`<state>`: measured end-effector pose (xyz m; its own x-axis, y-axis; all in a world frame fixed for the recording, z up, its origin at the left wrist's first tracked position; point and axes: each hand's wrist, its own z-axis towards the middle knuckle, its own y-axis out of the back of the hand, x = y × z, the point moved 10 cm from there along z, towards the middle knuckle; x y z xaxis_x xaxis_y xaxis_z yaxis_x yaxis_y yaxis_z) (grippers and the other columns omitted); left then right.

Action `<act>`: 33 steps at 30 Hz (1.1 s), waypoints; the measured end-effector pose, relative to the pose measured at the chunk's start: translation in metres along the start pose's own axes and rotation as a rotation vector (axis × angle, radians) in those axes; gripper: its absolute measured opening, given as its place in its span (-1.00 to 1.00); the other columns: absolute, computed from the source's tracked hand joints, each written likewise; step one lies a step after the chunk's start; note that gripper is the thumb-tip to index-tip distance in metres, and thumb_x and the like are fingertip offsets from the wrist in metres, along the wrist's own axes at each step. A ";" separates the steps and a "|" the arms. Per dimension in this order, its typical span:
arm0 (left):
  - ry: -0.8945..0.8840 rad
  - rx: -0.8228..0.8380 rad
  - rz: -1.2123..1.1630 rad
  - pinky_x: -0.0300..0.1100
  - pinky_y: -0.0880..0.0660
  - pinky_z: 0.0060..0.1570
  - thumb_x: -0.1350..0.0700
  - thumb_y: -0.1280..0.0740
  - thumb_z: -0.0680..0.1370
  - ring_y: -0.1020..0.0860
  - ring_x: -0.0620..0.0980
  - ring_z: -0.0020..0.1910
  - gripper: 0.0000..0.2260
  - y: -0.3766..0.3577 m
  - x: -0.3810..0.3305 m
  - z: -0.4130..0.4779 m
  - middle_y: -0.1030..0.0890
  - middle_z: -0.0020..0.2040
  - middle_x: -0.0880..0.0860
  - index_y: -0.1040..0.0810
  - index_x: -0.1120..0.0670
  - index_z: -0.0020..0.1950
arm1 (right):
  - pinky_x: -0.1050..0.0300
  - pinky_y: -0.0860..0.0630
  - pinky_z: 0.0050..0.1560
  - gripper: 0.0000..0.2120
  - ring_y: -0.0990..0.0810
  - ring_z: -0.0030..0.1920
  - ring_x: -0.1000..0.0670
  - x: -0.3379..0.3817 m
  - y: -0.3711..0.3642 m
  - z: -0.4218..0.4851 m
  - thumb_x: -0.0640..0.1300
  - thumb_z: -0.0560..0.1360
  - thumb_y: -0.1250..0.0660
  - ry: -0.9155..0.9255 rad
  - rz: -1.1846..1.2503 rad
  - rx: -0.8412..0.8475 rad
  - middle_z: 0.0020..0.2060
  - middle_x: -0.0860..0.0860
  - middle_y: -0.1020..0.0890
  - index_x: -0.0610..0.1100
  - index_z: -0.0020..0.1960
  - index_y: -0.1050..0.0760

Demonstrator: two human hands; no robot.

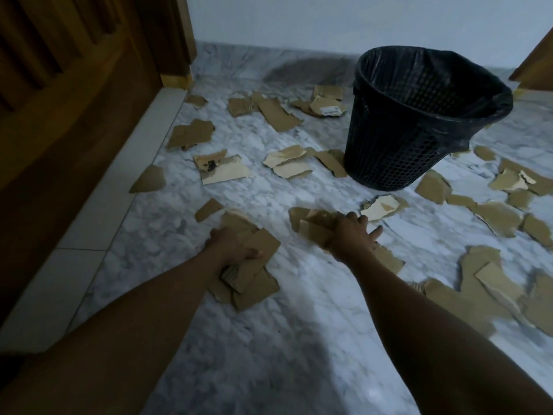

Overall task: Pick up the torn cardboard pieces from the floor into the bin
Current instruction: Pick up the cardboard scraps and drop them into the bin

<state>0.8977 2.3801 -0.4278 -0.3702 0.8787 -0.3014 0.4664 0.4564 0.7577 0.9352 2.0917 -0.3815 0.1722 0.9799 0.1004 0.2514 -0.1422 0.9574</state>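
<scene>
Torn brown cardboard pieces lie scattered over the marble floor [299, 324]. My left hand [232, 248] is closed on a bundle of several cardboard pieces [254, 277] low over the floor. My right hand [353, 235] presses on another small pile of cardboard pieces [314, 223], fingers spread over it and curling onto it. A black mesh bin [419, 121] with a black liner stands upright beyond my hands, to the right. Its inside is dark and I cannot see what it holds.
A dark wooden door [59, 100] and a pale threshold strip [119, 190] run along the left. A white wall [299, 22] closes the back. More cardboard scraps lie at the far right [493, 217] and behind the bin [326, 104].
</scene>
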 end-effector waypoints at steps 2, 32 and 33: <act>0.023 -0.002 -0.005 0.06 -0.18 0.47 -0.42 -0.40 0.33 -0.14 0.24 0.52 0.04 0.000 0.003 0.002 -0.12 0.58 0.21 -0.08 0.10 0.60 | -0.33 -0.16 0.45 -0.43 -0.38 0.35 -0.20 0.022 0.004 -0.012 -0.23 0.45 -0.40 0.105 -0.065 -0.068 0.33 -0.15 -0.42 -0.08 0.42 -0.34; -0.488 -0.730 -0.619 -0.06 -0.42 0.23 0.00 -0.22 0.65 -0.41 0.18 0.32 -0.53 0.298 -0.393 -0.164 -0.29 0.38 0.18 -0.24 0.22 0.47 | -0.14 -0.55 0.14 -0.66 -0.55 0.04 -0.10 -0.075 0.451 -0.014 0.00 0.33 -0.36 0.168 0.805 -0.636 -0.15 0.11 -0.48 -0.04 0.07 -0.44; -0.502 -0.761 -0.593 -0.07 -0.42 0.22 0.03 -0.21 0.66 -0.42 0.18 0.31 -0.56 0.296 -0.411 -0.166 -0.28 0.37 0.18 -0.26 0.23 0.45 | -0.11 -0.56 0.12 -0.67 -0.55 0.03 -0.09 -0.093 0.449 -0.004 -0.05 0.34 -0.37 0.160 0.888 -0.676 -0.19 0.15 -0.44 -0.06 0.09 -0.45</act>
<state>1.0550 2.1313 0.0164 0.0788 0.5825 -0.8090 -0.3622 0.7728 0.5212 1.0281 1.9377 0.0402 -0.1032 0.5825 0.8063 -0.4748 -0.7411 0.4747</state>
